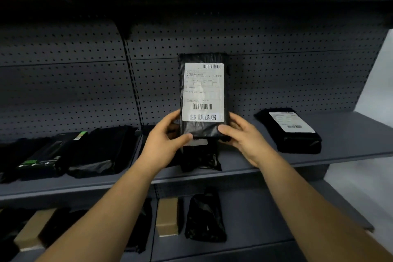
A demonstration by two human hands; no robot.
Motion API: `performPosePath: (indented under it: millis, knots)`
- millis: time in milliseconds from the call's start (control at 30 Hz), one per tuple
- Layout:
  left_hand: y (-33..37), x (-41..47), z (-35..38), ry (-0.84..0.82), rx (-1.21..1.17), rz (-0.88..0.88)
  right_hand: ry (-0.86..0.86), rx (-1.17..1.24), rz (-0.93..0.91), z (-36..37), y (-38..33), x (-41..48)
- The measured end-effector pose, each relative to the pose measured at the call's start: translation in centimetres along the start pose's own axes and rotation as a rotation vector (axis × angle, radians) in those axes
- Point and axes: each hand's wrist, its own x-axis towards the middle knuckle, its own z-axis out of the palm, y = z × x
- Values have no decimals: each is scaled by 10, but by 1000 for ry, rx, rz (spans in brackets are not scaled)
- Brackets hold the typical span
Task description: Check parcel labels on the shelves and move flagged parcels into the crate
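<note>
Spanning the frame, the grey shelf (340, 134) carries black parcels along its left and right. At centre, the held parcel (202, 91) stands upright, the left hand (163, 140) and right hand (242, 134) each pinching a lower corner. Its label (203, 91) bears handwritten characters. No crate shows; the slick wrap could slip from so low a grip.

A dark grey perforated back panel (63, 83) stands behind everything; a pale wall (378, 83) shows at right.
</note>
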Motion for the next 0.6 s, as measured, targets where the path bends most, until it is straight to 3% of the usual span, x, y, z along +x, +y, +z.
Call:
performPosePath:
  millis: [267, 600]
  knots:
    - [-32, 20, -54, -125, -4, 100, 29, -17, 46, 53, 4, -11]
    - [-54, -15, -56, -346, 72, 358, 417, -46, 33, 85, 30, -99]
